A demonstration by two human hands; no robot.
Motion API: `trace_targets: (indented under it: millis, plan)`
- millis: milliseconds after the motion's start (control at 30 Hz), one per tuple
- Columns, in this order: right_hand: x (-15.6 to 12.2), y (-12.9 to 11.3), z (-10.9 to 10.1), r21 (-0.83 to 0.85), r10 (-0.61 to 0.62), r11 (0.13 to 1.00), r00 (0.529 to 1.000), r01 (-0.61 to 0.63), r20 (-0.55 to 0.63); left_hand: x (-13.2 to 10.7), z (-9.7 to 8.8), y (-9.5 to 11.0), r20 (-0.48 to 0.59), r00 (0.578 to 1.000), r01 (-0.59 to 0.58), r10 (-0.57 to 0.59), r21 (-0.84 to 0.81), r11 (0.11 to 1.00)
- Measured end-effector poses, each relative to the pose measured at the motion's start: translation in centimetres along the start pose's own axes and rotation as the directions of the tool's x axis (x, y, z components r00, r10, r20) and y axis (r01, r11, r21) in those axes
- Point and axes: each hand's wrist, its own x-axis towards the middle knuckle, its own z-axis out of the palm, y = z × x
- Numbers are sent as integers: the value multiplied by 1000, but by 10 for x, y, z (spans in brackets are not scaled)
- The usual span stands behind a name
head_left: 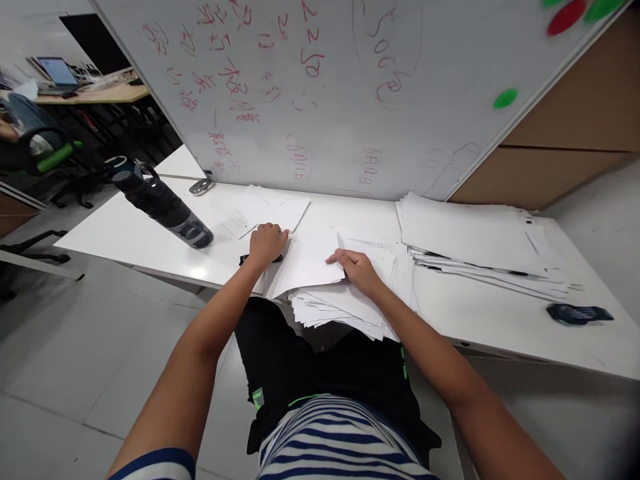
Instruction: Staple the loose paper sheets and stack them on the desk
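My left hand (269, 244) is closed over a black tool (243, 259) that looks like a stapler. Most of it is hidden under the palm, with dark ends showing on both sides. A white sheet of paper (313, 261), possibly several together, reaches from beside that tool to my right hand (354, 269). The right thumb and fingers pinch it at its right edge. Its front edge is slightly lifted above a loose, fanned stack of papers (340, 307), which overhangs the table's front edge above my lap.
On the white table (135, 230) stand a dark bottle (165, 210), a mouse (201, 187), loose sheets (280, 207) and a large paper pile (465, 233). A dark object (579, 313) lies far right. The whiteboard (325, 100) rises behind. A seated person (25, 123) is far left.
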Motion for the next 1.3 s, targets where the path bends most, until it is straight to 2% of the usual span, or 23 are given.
trace_targets:
  millis: [100,167,233,300,333,367,433,467,500,567,733,900,1000,1067,1200,1300]
  plan:
    - [0,0,1,20,29,999,1000,-29,-3,1,-4,-4,-41,999,-7,2,-134,991]
    - [0,-1,1,33,52,998,999,-53,6,-2,-10,-9,-156,988,-36,-12,-301,953]
    - [-1,-2,2,48,65,997,998,-66,22,-10,-17,-17,-330,938,-57,-105,-446,893]
    - [-1,-3,3,61,63,996,997,-66,41,-22,-20,-28,-429,873,-27,-231,-515,857]
    - [-1,-3,4,63,61,996,997,-64,52,-28,-20,-34,-422,867,12,-267,-517,856]
    - [-1,-4,4,61,58,996,996,-61,61,-35,-20,-39,-378,885,57,-273,-495,867]
    - [-2,-5,5,53,54,997,996,-58,73,-46,-17,-47,-208,948,142,-242,-404,904]
    - [-2,-5,4,46,54,997,996,-58,76,-50,-15,-49,-119,966,173,-228,-354,919]
    - [-2,-6,4,37,55,998,996,-58,77,-52,-14,-51,-46,973,199,-224,-312,929]
    - [-3,-6,3,11,52,999,996,-53,79,-53,-13,-51,35,973,228,-227,-259,939]
    - [-9,-13,4,-52,25,998,999,-23,36,-50,-14,-49,56,973,231,-224,-227,946]
    - [-19,-41,4,-218,78,973,997,-82,-27,-51,-11,-54,67,968,252,-243,-263,931]
    - [-27,-64,-10,-327,42,944,999,-49,-28,-51,-9,-56,53,967,254,-249,-279,926]
    - [-33,-73,-25,-339,7,940,996,-36,-85,-51,-9,-56,45,967,253,-251,-275,927]
    - [-45,-63,-53,-341,10,934,958,-111,-285,-50,-8,-56,39,968,249,-247,-257,934]
    - [-54,-43,-60,-469,114,850,952,-242,-285,-50,-9,-55,39,967,253,-252,-248,935]
